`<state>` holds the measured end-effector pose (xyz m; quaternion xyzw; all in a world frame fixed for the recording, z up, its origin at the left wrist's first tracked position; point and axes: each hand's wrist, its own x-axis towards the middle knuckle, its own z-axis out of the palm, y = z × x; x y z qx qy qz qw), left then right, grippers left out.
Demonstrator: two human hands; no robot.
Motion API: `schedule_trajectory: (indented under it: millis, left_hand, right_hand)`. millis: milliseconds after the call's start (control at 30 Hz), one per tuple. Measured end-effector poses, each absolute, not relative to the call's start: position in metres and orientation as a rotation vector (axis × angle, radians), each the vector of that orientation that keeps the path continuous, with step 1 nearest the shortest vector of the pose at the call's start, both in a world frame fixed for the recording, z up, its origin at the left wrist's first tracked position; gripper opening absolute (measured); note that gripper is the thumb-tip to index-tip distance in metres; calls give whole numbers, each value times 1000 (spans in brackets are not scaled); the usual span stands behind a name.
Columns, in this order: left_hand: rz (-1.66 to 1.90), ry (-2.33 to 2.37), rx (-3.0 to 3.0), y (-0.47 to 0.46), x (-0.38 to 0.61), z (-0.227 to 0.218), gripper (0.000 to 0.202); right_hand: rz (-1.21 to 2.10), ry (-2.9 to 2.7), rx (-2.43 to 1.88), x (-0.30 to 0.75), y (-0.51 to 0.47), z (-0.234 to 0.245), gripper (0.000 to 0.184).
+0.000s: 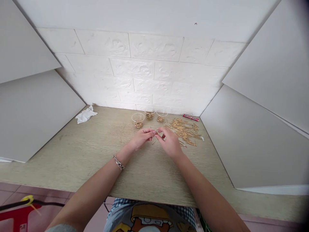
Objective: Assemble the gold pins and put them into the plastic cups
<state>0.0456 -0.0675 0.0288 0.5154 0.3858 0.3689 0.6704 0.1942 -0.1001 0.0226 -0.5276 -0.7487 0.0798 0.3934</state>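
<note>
My left hand (142,138) and my right hand (170,141) meet fingertip to fingertip above the middle of the table. Between them they pinch a small gold-coloured metal piece (156,131); its exact shape is mostly covered by the fingers. Just right of my right hand spreads a loose heap of thin golden rods (183,130). Beyond the hands stand three clear plastic cups, the left cup (138,117), the middle cup (149,111) and the right cup (161,112), each with small golden parts in the bottom. A single short rod (154,142) lies below my fingers.
A red tube-like item (190,117) lies by the back wall at the right. Crumpled white tissue (86,114) rests at the back left corner. Pale panels flank the table (96,141), the left panel (36,112) and the right panel (253,138).
</note>
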Motion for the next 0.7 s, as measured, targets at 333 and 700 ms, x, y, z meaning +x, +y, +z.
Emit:
schedule_trajectory:
  millis: [333, 700]
  left_hand:
    - [858, 858, 1061, -69, 48, 28, 30]
    - [751, 889, 1255, -64, 37, 31, 24]
  right_hand:
    - [23, -2013, -1307, 195, -102, 22, 25]
    - [146, -2022, -1301, 196, -99, 24, 22]
